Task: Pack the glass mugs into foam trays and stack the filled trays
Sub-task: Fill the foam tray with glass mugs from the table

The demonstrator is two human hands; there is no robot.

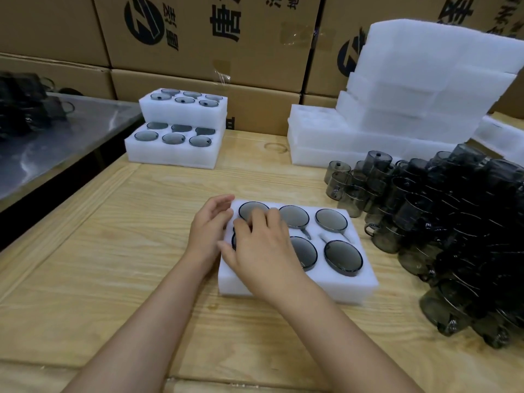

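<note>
A white foam tray point(354, 282) lies in front of me on the wooden table, its pockets filled with several smoked-glass mugs point(343, 258) set bottom up. My right hand point(259, 248) lies palm down over the tray's near-left mug, fingers spread and lightly bent on it. My left hand point(209, 225) touches the tray's left edge with relaxed fingers. Two filled trays point(173, 154) stand stacked at the back left, the upper one point(181, 110) offset backwards.
A large heap of loose smoked-glass mugs point(453, 222) covers the table's right side. Empty foam trays point(425, 89) are piled at the back right. Cardboard boxes point(204, 38) wall the back. A metal table point(56, 131) with dark mugs stands at the left.
</note>
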